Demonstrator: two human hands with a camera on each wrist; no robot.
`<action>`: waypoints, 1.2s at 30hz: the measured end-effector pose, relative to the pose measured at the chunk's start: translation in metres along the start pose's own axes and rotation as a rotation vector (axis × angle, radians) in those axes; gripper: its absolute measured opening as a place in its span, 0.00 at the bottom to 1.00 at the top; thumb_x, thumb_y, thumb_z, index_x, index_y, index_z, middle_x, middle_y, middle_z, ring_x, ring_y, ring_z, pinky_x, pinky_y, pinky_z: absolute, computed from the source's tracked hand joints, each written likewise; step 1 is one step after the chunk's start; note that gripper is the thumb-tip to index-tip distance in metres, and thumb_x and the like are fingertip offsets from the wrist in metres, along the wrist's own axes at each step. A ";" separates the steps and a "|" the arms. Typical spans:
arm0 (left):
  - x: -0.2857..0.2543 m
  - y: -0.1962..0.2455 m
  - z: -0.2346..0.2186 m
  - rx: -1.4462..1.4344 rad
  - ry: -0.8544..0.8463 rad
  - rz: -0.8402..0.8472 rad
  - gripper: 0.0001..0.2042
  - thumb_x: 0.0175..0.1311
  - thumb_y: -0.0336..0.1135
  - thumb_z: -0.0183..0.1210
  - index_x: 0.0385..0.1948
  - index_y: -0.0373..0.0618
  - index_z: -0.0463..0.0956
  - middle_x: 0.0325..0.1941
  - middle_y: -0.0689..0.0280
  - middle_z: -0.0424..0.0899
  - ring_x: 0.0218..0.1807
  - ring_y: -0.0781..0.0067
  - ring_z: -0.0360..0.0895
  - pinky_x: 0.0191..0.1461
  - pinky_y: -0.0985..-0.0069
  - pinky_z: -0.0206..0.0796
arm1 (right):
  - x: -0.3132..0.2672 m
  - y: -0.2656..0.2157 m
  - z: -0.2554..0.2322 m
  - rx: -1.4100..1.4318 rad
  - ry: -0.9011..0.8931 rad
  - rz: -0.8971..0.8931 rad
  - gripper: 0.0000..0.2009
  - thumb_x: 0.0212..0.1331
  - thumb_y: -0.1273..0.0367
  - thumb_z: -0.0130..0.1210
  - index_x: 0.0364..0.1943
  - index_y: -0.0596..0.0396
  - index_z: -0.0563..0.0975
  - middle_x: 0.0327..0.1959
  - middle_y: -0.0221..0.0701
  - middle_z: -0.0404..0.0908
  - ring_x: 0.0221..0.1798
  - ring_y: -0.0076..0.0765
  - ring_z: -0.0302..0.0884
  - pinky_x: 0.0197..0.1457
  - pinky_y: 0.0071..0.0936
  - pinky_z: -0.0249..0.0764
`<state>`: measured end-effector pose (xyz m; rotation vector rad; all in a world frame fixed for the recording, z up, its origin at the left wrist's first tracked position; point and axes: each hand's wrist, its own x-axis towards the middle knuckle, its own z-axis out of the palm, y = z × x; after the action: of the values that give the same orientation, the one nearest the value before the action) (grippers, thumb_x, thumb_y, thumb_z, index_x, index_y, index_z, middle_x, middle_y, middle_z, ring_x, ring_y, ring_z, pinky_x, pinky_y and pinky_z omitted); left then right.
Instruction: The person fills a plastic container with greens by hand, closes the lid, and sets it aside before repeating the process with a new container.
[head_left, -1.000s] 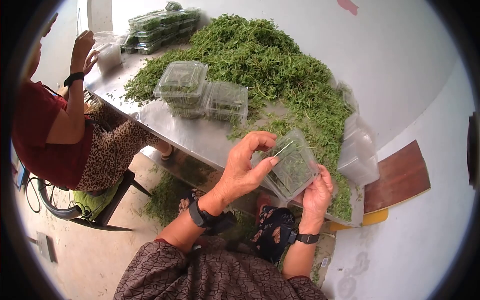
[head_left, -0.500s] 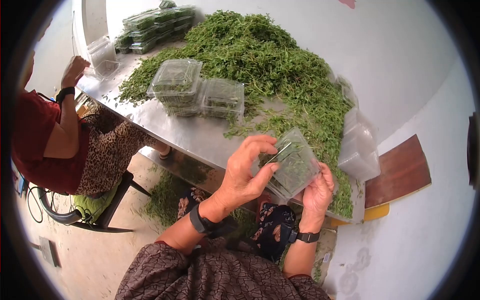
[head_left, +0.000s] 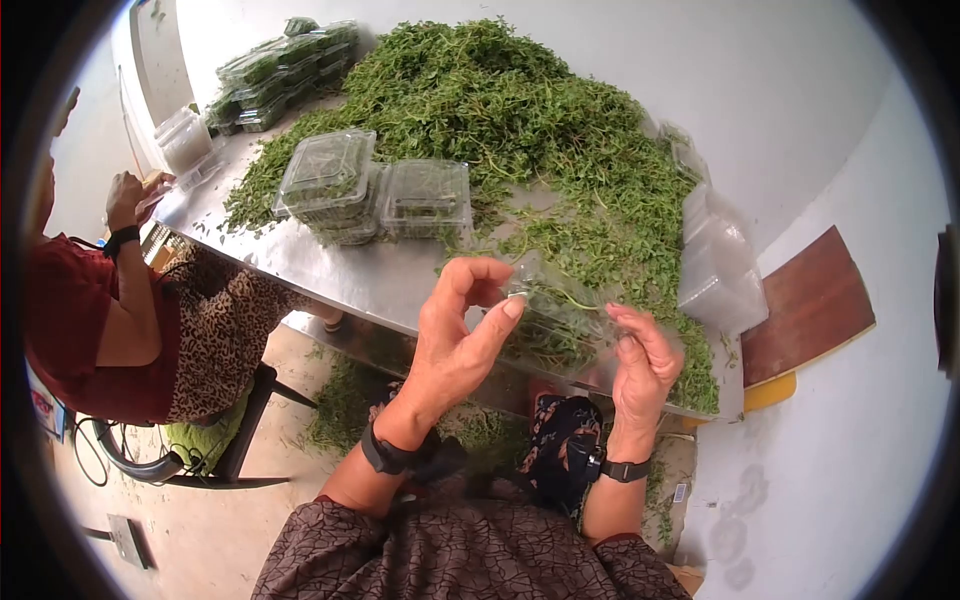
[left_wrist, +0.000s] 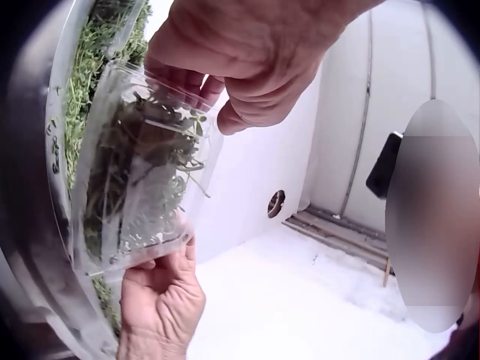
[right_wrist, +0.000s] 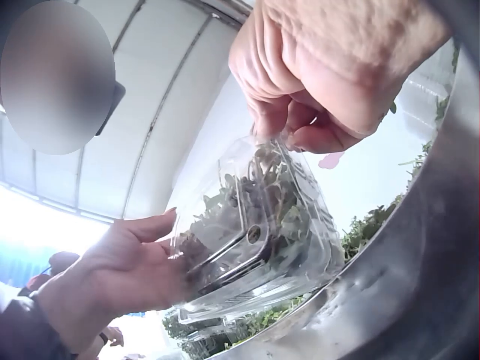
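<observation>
Between the two hands is a clear plastic container (head_left: 555,325) of green sprigs, tilted above the table's front edge; a stem shows along its upper side. My left hand (head_left: 455,335) grips its left edge, thumb and curled fingers around the rim. On the opposite edge, my right hand (head_left: 645,370) pinches the plastic between thumb and fingers. The left wrist view shows leaves poking out at one side of the container (left_wrist: 142,172). In the right wrist view, the right hand (right_wrist: 322,82) pinches a corner and the left hand (right_wrist: 124,262) lies along the other side.
A large heap of greens (head_left: 500,100) covers the table (head_left: 330,275). Filled boxes (head_left: 325,180) stand left of centre, more stacked (head_left: 265,85) behind. Empty nested containers (head_left: 720,265) are at right. A seated person (head_left: 110,320) works at the left end.
The container and both hands have shifted within the head view, and the container's tilt has changed, its greens now showing more. The seated person's hands have moved lower and nearer their container.
</observation>
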<state>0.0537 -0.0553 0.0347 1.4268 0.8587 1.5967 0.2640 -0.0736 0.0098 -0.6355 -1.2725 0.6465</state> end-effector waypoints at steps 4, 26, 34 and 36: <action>0.007 -0.001 -0.006 0.015 -0.019 -0.039 0.13 0.59 0.29 0.60 0.46 0.39 0.76 0.35 0.69 0.73 0.36 0.79 0.68 0.44 0.79 0.65 | 0.004 0.001 0.010 -0.060 0.015 0.025 0.10 0.55 0.78 0.58 0.41 0.63 0.81 0.43 0.40 0.84 0.41 0.26 0.76 0.46 0.22 0.69; 0.001 -0.018 -0.011 -0.342 -0.025 -0.009 0.05 0.63 0.24 0.57 0.39 0.36 0.77 0.38 0.71 0.71 0.36 0.84 0.69 0.40 0.85 0.62 | -0.004 -0.011 0.016 -0.247 0.027 0.094 0.14 0.60 0.70 0.59 0.48 0.59 0.80 0.43 0.25 0.80 0.32 0.16 0.65 0.36 0.15 0.64; -0.002 -0.020 -0.017 -0.292 -0.053 0.011 0.06 0.63 0.26 0.57 0.39 0.37 0.77 0.39 0.71 0.72 0.36 0.83 0.67 0.41 0.83 0.60 | -0.007 -0.016 0.019 -0.479 0.013 -0.065 0.13 0.58 0.73 0.60 0.47 0.59 0.80 0.44 0.32 0.81 0.35 0.22 0.74 0.40 0.20 0.72; -0.003 -0.020 -0.019 -0.261 -0.063 0.024 0.07 0.62 0.26 0.58 0.40 0.37 0.77 0.39 0.71 0.72 0.35 0.83 0.66 0.40 0.84 0.60 | -0.010 -0.016 0.019 -0.504 0.024 -0.064 0.12 0.57 0.74 0.60 0.47 0.59 0.80 0.44 0.32 0.81 0.35 0.22 0.74 0.40 0.21 0.73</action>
<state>0.0372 -0.0481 0.0129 1.2977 0.5746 1.6067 0.2451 -0.0902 0.0191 -1.0056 -1.4378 0.2588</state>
